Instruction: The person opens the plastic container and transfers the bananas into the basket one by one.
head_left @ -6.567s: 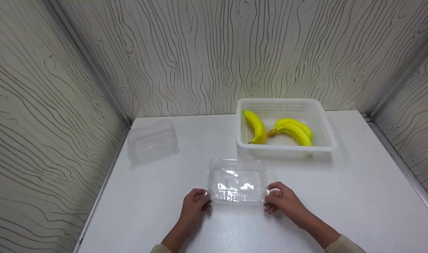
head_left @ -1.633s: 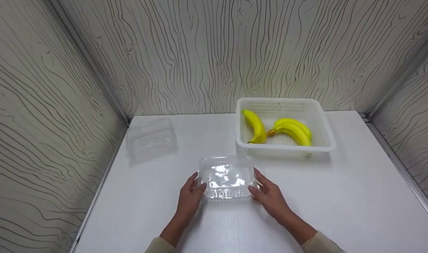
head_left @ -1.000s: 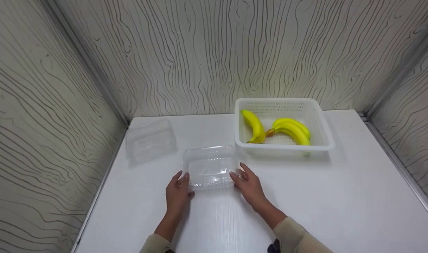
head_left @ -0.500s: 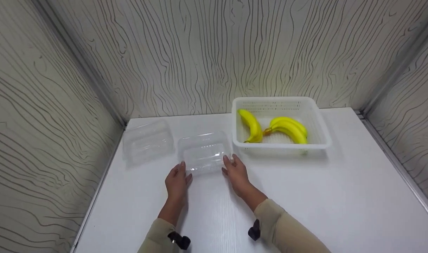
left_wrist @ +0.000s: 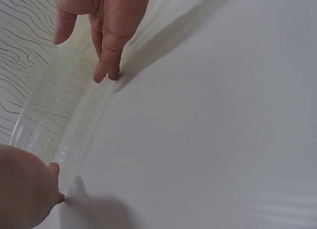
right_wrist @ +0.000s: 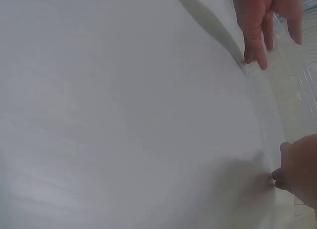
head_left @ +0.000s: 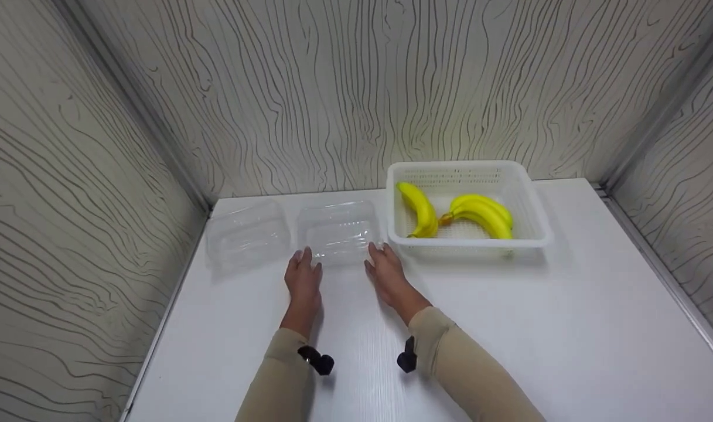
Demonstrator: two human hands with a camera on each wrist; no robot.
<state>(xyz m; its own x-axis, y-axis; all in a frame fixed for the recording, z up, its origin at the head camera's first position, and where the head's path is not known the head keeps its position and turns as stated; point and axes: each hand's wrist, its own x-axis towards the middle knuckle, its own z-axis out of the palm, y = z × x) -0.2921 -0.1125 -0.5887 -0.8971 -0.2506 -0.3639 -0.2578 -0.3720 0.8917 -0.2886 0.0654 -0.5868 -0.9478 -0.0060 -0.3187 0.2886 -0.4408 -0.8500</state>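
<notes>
Straight fingers of my left hand (head_left: 303, 281) touch the near left corner of a clear plastic container (head_left: 338, 231). My right hand (head_left: 388, 272) touches its near right corner, fingers extended and thumb apart. The container stands on the white table towards the back wall. Seen from the left wrist, the right hand (left_wrist: 116, 26) has its fingertips low at the container's near edge, close over the table. From the right wrist, the left hand (right_wrist: 265, 21) shows the same spread of thumb and fingers. A second clear container (head_left: 248, 237) stands just to the left.
A white perforated basket (head_left: 467, 242) stands close to the right of the container. Inside lie a single banana (head_left: 422, 211) and a joined bunch (head_left: 485, 215). Wood-patterned walls (head_left: 327, 105) enclose the white table (head_left: 508, 346) at the back and sides.
Both hands have carried or slid the clear container from the table's middle back and left, beside the other container. Their fingers have straightened at its near corners. Basket and bananas stay put.
</notes>
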